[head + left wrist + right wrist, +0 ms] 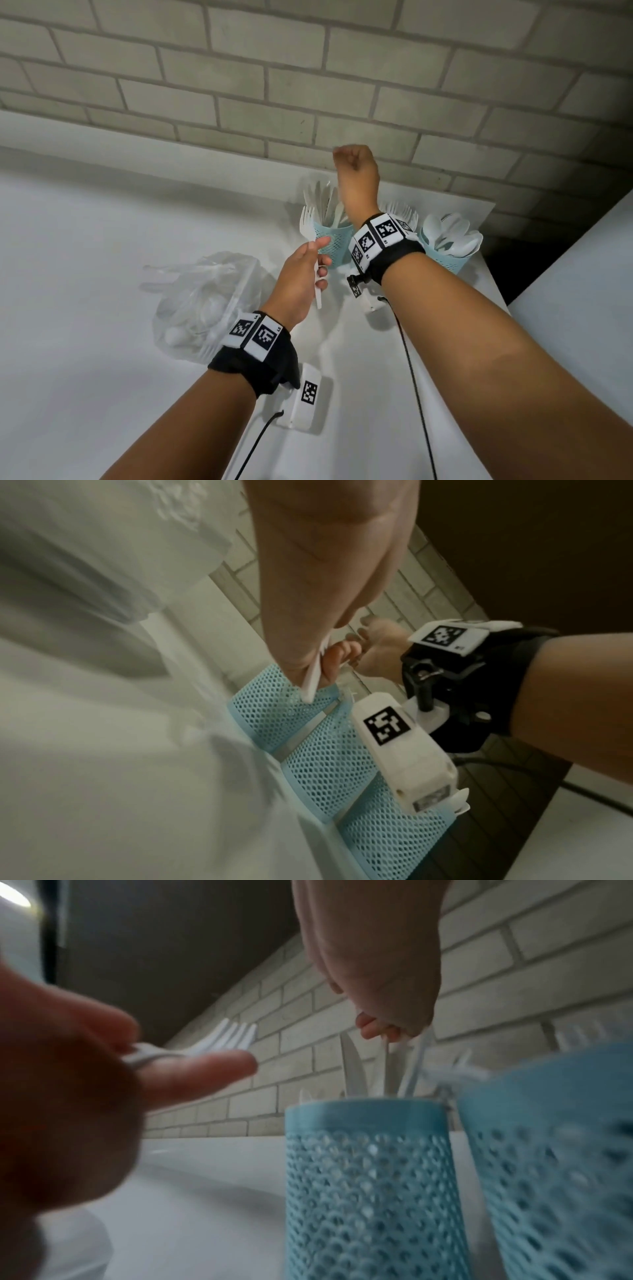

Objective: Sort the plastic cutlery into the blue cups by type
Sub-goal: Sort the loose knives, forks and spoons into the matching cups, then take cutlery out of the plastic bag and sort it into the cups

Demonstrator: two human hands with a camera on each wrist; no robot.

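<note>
My left hand (320, 253) pinches a white plastic fork (307, 222) by its handle, tines up, just left of the left blue mesh cup (334, 245). That cup (369, 1177) holds several white knives. My right hand (356, 164) hovers above it with its fingers bunched and pointing down. In the right wrist view its fingertips (377, 1030) meet at the top of a white knife (388, 1064) that reaches down into the cup. The middle cup (555, 1150) holds forks (399, 210); my right wrist mostly hides it in the head view. The right cup (448, 260) holds spoons.
A clear plastic bag (205, 294) with more white cutlery lies on the white table (85, 308), left of my left wrist. A brick wall (308, 85) stands close behind the cups. The table's right edge (496, 281) runs just past the spoon cup.
</note>
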